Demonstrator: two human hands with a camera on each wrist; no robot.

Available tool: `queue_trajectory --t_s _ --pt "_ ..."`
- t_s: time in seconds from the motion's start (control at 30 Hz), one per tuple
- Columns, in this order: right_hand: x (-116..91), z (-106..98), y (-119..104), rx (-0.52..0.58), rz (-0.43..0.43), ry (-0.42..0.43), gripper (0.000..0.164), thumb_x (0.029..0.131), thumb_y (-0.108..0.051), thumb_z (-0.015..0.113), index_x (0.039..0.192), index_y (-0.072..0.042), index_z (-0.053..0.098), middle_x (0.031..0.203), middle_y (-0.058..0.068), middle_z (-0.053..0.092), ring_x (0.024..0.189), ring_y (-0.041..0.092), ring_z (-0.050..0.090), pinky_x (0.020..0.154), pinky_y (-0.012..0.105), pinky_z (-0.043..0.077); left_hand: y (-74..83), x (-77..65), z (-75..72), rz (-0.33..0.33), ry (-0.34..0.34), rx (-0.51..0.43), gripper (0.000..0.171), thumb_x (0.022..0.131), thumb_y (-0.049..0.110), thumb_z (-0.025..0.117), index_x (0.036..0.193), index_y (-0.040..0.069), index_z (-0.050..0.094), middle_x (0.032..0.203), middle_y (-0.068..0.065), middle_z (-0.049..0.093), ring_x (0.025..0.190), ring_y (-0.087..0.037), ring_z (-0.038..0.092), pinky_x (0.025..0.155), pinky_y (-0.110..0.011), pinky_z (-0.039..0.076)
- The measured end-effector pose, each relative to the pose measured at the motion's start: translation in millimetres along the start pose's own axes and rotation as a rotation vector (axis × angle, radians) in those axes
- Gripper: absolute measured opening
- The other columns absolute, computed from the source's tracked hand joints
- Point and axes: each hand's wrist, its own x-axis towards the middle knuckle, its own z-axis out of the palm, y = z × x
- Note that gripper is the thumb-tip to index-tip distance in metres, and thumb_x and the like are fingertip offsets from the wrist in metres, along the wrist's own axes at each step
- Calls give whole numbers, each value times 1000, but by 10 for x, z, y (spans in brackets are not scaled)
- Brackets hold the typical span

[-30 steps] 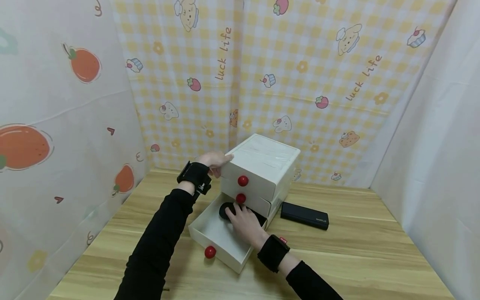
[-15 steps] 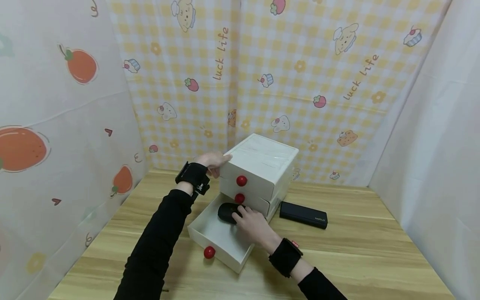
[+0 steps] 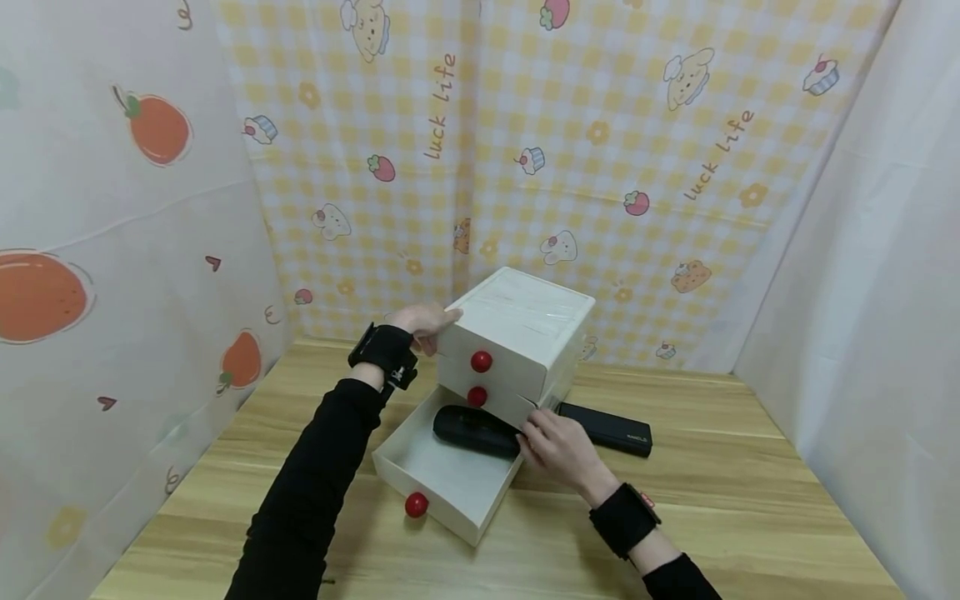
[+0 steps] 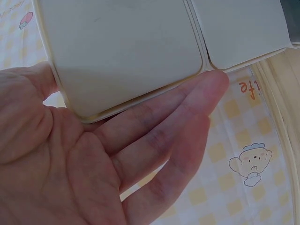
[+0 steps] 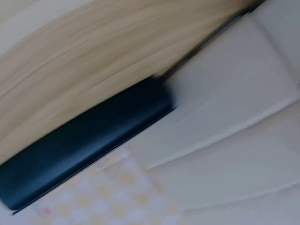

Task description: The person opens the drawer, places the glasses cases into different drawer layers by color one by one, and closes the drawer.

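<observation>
A white drawer cabinet (image 3: 517,312) stands on the table with its bottom drawer (image 3: 442,475) pulled out. Inside that drawer, partly beneath the drawers above, lies a long rounded black case (image 3: 468,431). My left hand (image 3: 423,325) grips the cabinet's upper left corner; in the left wrist view its fingers (image 4: 154,126) lie along the cabinet's side. My right hand (image 3: 558,446) is at the drawer's right rim with loosely bent fingers, and it hides the case's right end. Whether the fingertips touch the case or rim is unclear. No part of that hand shows in the right wrist view.
A second long black case (image 3: 611,429) with small light lettering lies on the wooden table (image 3: 720,500), right of the cabinet. Red round knobs (image 3: 416,505) stick out from the drawer fronts. Patterned cloth (image 3: 525,167) hangs behind and at the sides.
My right hand has slid rightward from over the black case to the drawer's right rim, so more of the case shows. My left hand keeps its place on the cabinet.
</observation>
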Motion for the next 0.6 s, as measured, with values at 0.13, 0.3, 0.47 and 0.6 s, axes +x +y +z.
queue_trajectory --t_s 0.13,0.3,0.47,0.6 --pt "-141 -66 183 -16 27 2 30 96 -18 40 81 -7 64 77 3 58 61 12 50 51 22 44 -11 14 -4 4 -4 -1 64 101 50 26 131 -1 51 99 -21 68 96 -32 67 72 -33 52" --pt "-385 -86 430 -33 161 -130 37 99 -27 36 88 -5 63 80 7 58 66 17 54 56 30 46 -22 35 -2 -4 -11 -7 64 101 50 26 129 -1 52 98 -20 68 93 -30 68 69 -31 51" --pt "-614 -86 625 -59 375 -397 44 95 -46 50 112 -8 62 105 14 61 96 32 60 79 47 50 -29 40 3 -9 -13 -26 63 101 50 26 129 -1 52 101 -21 67 94 -30 67 72 -32 51" --pt "-748 -79 717 -51 456 -556 63 81 -55 65 127 -13 57 121 18 58 109 38 56 85 57 47 -32 44 6 -8 -10 -37 63 101 50 27 130 -1 51 102 -22 67 91 -29 67 79 -36 53"
